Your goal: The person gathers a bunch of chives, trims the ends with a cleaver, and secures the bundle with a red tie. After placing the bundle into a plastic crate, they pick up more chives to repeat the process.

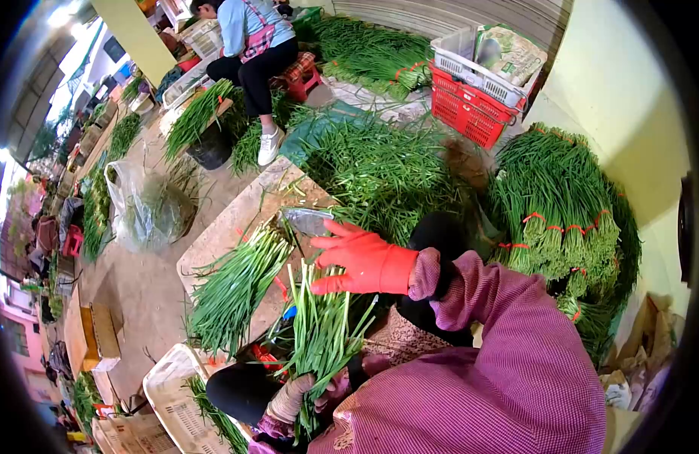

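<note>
The left hand [293, 399] is clenched around the lower part of a bunch of greens [325, 329], which stands above the lap with its pale ends up. The right hand [361, 261], in a red glove, is released, its fingers spread beside those pale ends; whether it touches them cannot be told. Another pile of greens [240, 291] lies on the counter [278, 181]. A loose heap [380, 166] sits beyond the right hand, with banded bundles [554, 197] farther right. A white crate [163, 382] stands near the left knee.
</note>
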